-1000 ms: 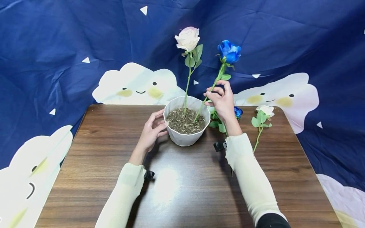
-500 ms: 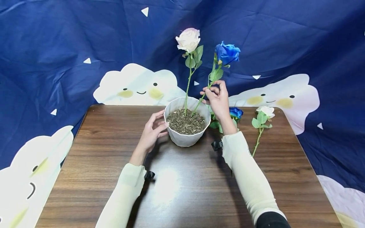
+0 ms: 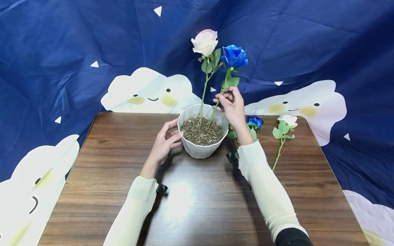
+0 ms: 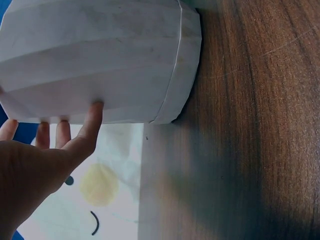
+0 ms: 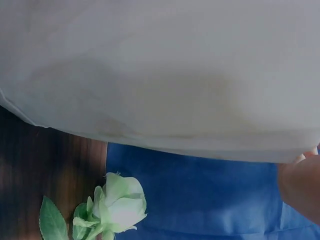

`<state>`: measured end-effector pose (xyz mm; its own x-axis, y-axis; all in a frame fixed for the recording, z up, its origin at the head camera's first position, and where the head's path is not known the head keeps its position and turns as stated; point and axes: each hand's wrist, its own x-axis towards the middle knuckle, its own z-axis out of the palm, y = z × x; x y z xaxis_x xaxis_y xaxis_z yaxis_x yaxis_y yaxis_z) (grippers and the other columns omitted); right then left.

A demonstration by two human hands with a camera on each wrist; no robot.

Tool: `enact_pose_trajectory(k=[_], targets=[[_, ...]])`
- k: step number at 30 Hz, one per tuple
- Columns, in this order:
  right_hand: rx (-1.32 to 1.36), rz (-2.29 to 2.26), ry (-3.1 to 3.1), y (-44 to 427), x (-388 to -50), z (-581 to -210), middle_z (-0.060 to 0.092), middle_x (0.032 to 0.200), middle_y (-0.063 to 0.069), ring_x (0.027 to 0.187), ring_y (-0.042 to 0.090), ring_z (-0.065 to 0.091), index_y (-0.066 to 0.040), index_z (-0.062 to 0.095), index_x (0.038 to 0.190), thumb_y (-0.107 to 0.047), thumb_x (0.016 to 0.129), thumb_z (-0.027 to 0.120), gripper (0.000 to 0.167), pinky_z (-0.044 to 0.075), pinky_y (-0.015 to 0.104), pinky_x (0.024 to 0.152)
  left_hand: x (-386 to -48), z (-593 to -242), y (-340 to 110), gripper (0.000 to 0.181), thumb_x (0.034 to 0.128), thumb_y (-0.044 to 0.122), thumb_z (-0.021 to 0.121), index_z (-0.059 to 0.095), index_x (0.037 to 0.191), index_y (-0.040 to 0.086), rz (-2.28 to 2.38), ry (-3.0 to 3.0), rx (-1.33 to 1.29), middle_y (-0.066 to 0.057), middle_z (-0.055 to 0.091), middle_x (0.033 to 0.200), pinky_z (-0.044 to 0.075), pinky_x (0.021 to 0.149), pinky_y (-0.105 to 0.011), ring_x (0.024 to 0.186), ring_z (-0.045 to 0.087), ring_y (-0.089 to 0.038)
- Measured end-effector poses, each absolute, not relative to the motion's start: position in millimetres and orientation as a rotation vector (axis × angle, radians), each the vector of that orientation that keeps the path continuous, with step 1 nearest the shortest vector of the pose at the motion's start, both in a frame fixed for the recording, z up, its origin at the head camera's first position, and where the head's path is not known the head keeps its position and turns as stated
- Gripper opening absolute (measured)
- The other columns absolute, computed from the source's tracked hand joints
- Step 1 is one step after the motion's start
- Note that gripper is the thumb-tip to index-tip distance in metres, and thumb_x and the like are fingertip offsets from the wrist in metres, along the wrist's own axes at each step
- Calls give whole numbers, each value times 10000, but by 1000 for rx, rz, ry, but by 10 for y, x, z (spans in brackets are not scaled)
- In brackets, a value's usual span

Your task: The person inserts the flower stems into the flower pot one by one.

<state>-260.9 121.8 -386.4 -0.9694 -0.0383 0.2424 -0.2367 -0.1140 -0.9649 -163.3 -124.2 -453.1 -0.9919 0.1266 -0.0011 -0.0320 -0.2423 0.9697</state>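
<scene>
The blue rose has swung leftward, its stem, pinched in the right hand, slanting down-left into the soil.

Dk.-brown, wood-grain table w/ rounded far corners. Rear: creased navy fabric backdrop, w/ white smiling clouds & small white triangles.

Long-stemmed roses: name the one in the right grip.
The blue rose leaning in the white faceted pot: the right grip pinches its green stem; the others are unheld.
</scene>
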Motion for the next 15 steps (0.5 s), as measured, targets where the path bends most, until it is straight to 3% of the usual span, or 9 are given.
enact_pose_trajectory(k=[2,8,10,15], targets=[[327,2210,-2013,1205,-2618,-3876,667,1031,184,898,186,712,-54,484,1128,-23,1027,554,126,613,317,741,-1631,-4526,-1239,584,959,52,629,441,1509,102,2399,1864,120,-167,440,1474,467,972,-659,1260,505,-370],[351,2112,-2140,1164,-2606,-3900,649,1086,282,976,346,701,-6,447,1144,-10,1033,535,142,610,296,699,-1633,-4531,-1234,586,954,63,636,447,1508,109,2399,1863,120,-153,449,1477,449,973,-687,1252,507,-367],[357,2097,-2172,1150,-2599,-3892,663,1070,252,975,344,703,-3,440,1146,-14,1034,535,146,606,288,685,-1634,-4534,-1236,585,954,63,637,449,1507,110,2400,1864,119,-155,448,1477,452,972,-684,1253,502,-373],[376,2101,-2213,1125,-2594,-3871,690,948,40,917,273,722,-6,439,1113,3,1025,543,136,602,280,645,-1637,-4545,-1245,582,956,61,634,448,1506,109,2401,1866,119,-159,445,1475,451,973,-685,1259,492,-393]])
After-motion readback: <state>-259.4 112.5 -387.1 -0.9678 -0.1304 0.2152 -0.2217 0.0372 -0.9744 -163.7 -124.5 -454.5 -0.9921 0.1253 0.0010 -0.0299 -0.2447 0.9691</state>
